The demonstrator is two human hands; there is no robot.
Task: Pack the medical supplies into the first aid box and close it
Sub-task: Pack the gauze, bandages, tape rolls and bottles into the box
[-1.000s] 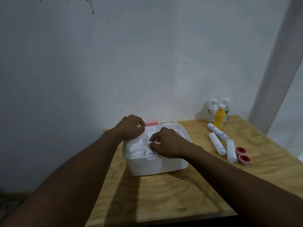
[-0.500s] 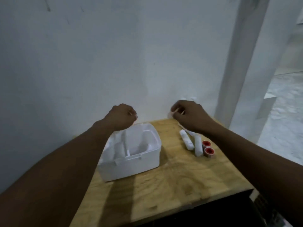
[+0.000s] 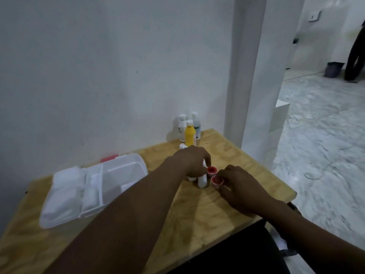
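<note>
A second ago both hands were working inside the first aid box (image 3: 110,186); now they have left it and crossed to the supplies lying to the right of the box on the bench (image 3: 197,214). The box sits open, its left compartment already filled with white packing, the right compartment apparently bare.

The left hand (image 3: 190,162) curls over the white bandage rolls (image 3: 202,179), its fingers closing near the farther red-topped tape roll (image 3: 212,170); whether they have actually pinched the tape or a bandage is hard to tell, since the knuckles cover the contact. The right hand (image 3: 240,186) has its fingers clenched around the nearer red-topped tape roll (image 3: 216,180), which rests on the bench.

Three bottles (image 3: 190,128), one of them yellow, stand against the wall behind the rolls, farther from the box, untouched.

The shift means packing has moved on to the next items: both tape rolls look about to be lifted and carried left to the box. Bandages, bottles and the closing of the lid all remain to be done, so the task seems less than half finished.
</note>
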